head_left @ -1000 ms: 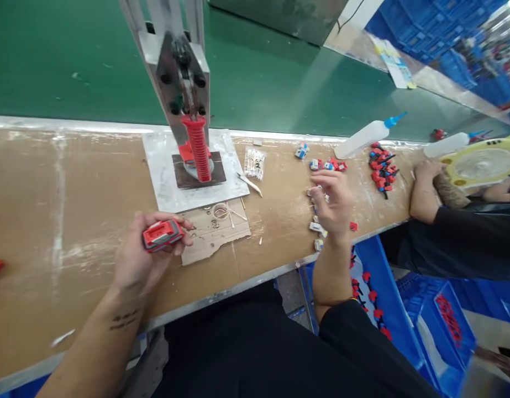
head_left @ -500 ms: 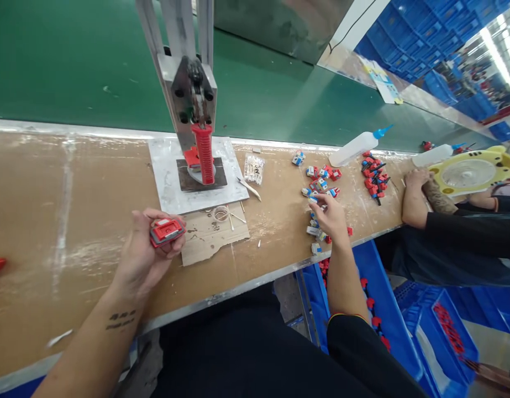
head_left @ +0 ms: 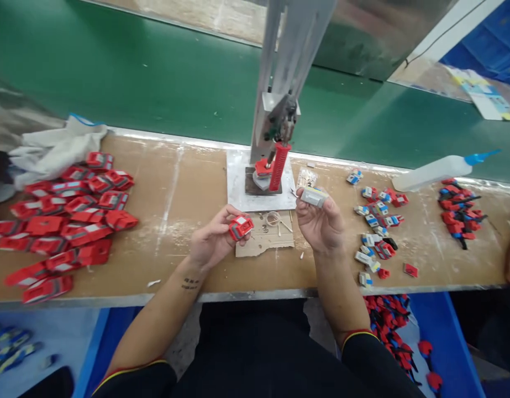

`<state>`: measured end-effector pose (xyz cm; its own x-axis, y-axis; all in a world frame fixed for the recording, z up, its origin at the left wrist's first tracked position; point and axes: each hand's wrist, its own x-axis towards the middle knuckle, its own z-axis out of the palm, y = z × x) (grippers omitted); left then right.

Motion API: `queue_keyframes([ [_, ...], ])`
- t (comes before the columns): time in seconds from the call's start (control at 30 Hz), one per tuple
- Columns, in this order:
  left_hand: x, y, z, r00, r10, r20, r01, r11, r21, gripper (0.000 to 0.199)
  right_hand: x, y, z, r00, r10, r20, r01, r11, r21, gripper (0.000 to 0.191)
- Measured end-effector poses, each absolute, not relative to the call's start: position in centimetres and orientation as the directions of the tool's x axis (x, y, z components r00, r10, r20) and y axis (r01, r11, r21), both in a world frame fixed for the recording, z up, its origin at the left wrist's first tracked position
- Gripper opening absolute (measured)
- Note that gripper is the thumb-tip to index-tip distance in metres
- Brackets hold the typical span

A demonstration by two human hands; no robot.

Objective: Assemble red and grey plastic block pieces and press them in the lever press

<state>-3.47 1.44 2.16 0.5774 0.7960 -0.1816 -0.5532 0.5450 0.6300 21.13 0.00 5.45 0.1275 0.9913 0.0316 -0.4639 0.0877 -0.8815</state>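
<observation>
My left hand (head_left: 213, 237) is closed around a red toy vehicle body (head_left: 240, 227) with grey trim, held above the bench in front of me. Level with it on the right, my right hand (head_left: 321, 221) grips a small grey-and-white plastic part (head_left: 314, 196) with a yellow strip, pinched between thumb and fingers. The two pieces are apart. Behind them stands a hand press with a red handle (head_left: 279, 167), and a red piece (head_left: 263, 166) sits at its base. A torn cardboard sheet (head_left: 258, 246) with a tape ring (head_left: 273, 219) and cotton swabs lies between my hands.
Several red vehicle bodies (head_left: 68, 204) are heaped at left beside a white cloth (head_left: 59, 149). Several small white-and-blue parts (head_left: 374, 210) lie at right, then a squeeze bottle (head_left: 437, 172) and red-black pieces (head_left: 459, 213). Blue bins (head_left: 441, 331) stand below the bench edge.
My right hand has lifted from the pile of small parts and come inward, now holding the grey-and-white part. The view has swung left; my left hand still holds the red body.
</observation>
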Motion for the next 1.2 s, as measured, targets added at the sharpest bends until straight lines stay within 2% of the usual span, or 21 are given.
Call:
queue_keyframes([
  [0.07, -3.4, 1.4, 1.9, 0.559, 0.812, -0.168, -0.555, 0.517, 0.652, 0.031, 20.0, -0.2, 4.9, 0.133, 0.985, 0.106, -0.411, 0.152, -0.899, 0.042],
  [0.17, -3.1, 1.2, 1.6, 0.502, 0.852, -0.150, -0.553, 0.449, 0.702, 0.037, 18.3, -1.4, 3.9, 0.160, 0.947, 0.279, -0.225, 0.310, -0.924, 0.036],
  [0.27, -2.8, 1.0, 1.5, 0.431, 0.896, -0.108, -0.559, 0.359, 0.747, 0.041, 17.1, -2.6, 3.2, 0.113, 0.891, 0.441, 0.002, 0.443, -0.896, 0.034],
  [0.33, -2.6, 0.9, 1.3, 0.397, 0.915, -0.067, -0.570, 0.304, 0.763, 0.041, 16.7, -2.9, 2.9, 0.068, 0.867, 0.494, 0.106, 0.486, -0.868, 0.033],
  [0.53, -2.4, 0.8, 1.0, 0.403, 0.915, -0.009, -0.578, 0.262, 0.773, 0.042, 16.6, -2.8, 2.6, 0.030, 0.848, 0.529, 0.170, 0.517, -0.839, 0.031],
  [0.73, -2.1, 0.8, 2.0, 0.580, 0.795, -0.178, -0.433, 0.485, 0.760, 0.051, 17.2, -2.8, 3.1, -0.079, 0.820, 0.567, 0.180, 0.571, -0.801, 0.031],
  [0.87, -1.8, 0.7, 2.6, 0.597, 0.737, -0.316, -0.302, 0.571, 0.763, 0.054, 17.4, -2.7, 3.2, -0.158, 0.808, 0.567, 0.242, 0.588, -0.771, 0.025],
  [0.97, -1.7, 0.7, 2.9, 0.613, 0.697, -0.373, -0.209, 0.598, 0.774, 0.052, 17.4, -2.6, 3.2, -0.215, 0.800, 0.560, 0.282, 0.600, -0.749, 0.020],
  [1.2, -2.1, 0.7, 2.6, 0.690, 0.612, -0.386, -0.063, 0.583, 0.810, 0.050, 17.8, -2.1, 3.7, -0.327, 0.733, 0.596, 0.346, 0.680, -0.646, 0.019],
])
